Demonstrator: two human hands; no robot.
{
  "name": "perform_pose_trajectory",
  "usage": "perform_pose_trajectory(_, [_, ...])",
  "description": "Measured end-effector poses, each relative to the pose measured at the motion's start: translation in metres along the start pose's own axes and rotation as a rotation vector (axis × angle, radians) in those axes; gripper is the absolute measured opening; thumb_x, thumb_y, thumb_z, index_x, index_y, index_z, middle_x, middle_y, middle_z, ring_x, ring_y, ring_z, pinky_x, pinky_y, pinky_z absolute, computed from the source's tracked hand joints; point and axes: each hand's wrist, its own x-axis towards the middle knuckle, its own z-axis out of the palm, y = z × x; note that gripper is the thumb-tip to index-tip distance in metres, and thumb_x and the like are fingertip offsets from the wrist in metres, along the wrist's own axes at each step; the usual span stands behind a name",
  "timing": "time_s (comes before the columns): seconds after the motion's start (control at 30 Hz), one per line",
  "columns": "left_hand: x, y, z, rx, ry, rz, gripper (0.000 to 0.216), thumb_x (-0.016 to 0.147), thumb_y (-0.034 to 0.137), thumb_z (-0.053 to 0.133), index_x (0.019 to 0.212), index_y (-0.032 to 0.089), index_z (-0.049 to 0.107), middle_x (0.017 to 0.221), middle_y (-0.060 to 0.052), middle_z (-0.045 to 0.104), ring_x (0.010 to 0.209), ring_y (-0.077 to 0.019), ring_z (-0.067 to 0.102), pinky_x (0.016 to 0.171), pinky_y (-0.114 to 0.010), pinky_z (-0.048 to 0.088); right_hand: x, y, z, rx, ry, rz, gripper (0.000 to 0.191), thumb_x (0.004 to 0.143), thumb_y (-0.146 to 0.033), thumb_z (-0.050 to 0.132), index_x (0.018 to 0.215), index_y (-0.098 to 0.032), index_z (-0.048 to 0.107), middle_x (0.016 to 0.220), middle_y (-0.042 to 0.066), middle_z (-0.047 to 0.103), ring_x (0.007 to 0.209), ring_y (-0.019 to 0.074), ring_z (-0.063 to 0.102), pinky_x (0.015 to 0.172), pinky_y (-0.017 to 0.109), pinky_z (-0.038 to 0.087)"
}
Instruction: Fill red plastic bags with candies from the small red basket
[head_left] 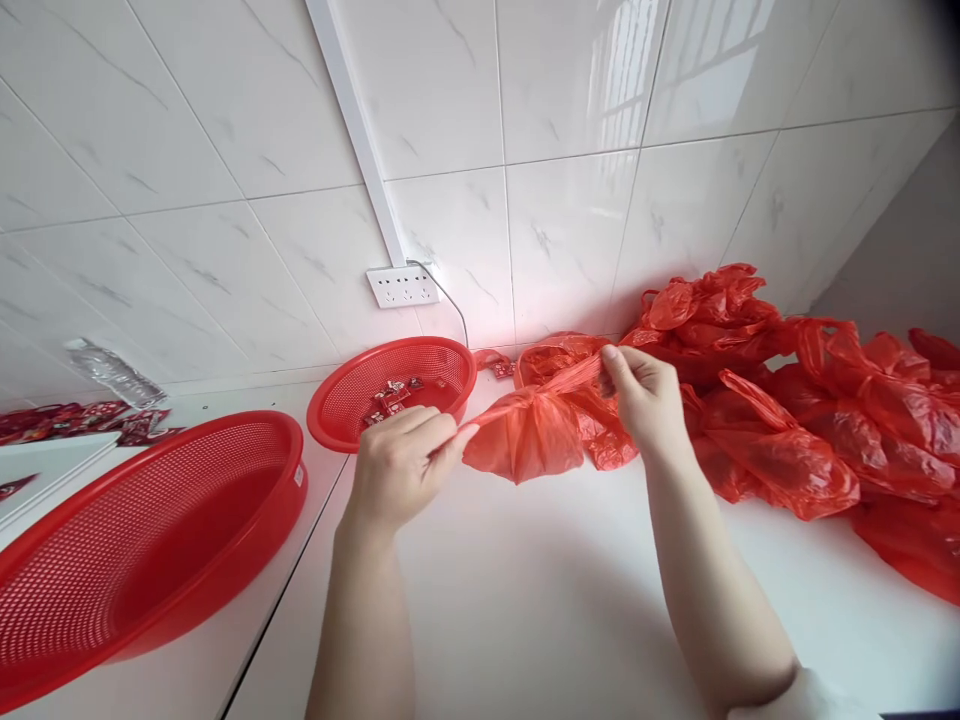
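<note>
**Both hands pinch a red plastic bag by its handles**

Left hand (401, 460) and right hand (645, 395) are each closed on one twisted handle of a red plastic bag (529, 435), thumb against fingers, drawing the two strips apart. The bag hangs between the hands, just above a white counter (540, 600), and its gathered body bulges below the stretched handles.

The film looks thin, soft and very light. It would likely crumple at a touch, slide between dry fingers and tear if tugged hard. The twisted handles seem the surest place to hold it.

To the right, a pile of similar red bags (825, 430) lies against the tiled wall and reaches close to the right hand. To the left stands a small red basket (319, 400) holding a few wrapped sweets (390, 395). A large red basket (225, 570) sits nearer the counter's front edge. A wall socket (403, 286) with a cable is above the small basket. Bare counter lies in front of the hands, between the forearms.
</note>
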Motion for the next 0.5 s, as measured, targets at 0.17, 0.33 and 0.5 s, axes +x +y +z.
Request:
perform_pose_trajectory(0.17, [0.0,-0.008,-0.015,-0.116,-0.173,-0.18,0.039,0.088,0.024,0.055,0.058,0.019,0.032,0.055,0.005,0.028,0.053,-0.0097,0.027,0.051,-0.026,0.024,0.009,0.011,-0.017,-0.056,0.195,-0.012,0.044,0.092,-0.049,0.051,0.059,-0.019,0.048,0.057,-0.002,0.046,0.054,0.0113,0.043,0.055,0.025,0.035])
perform_pose_trajectory(0.33, [0.0,-0.01,-0.021,-0.172,-0.566,-0.566,0.04,0.089,0.039,0.048,0.061,0.019,0.028,0.06,0.004,0.025,0.054,-0.0101,0.025,0.049,-0.025,0.02,0.007,0.006,-0.024,-0.145,-0.15,0.033,0.041,0.094,-0.047,0.046,0.064,-0.019,0.052,0.064,0.0,0.056,0.063,0.0139,0.053,0.062,0.026,0.04])
perform_pose_trajectory(0.5, [0.001,-0.004,-0.012,-0.156,-0.791,-0.689,0.039,0.087,0.046,0.048,0.061,0.02,0.034,0.06,0.004,0.032,0.053,-0.011,0.029,0.048,-0.025,0.021,-0.005,-0.013,-0.02,-0.524,-0.506,0.075,0.034,0.094,-0.045,0.042,0.081,-0.02,0.062,0.08,0.004,0.065,0.069,0.0179,0.058,0.063,0.03,0.043])
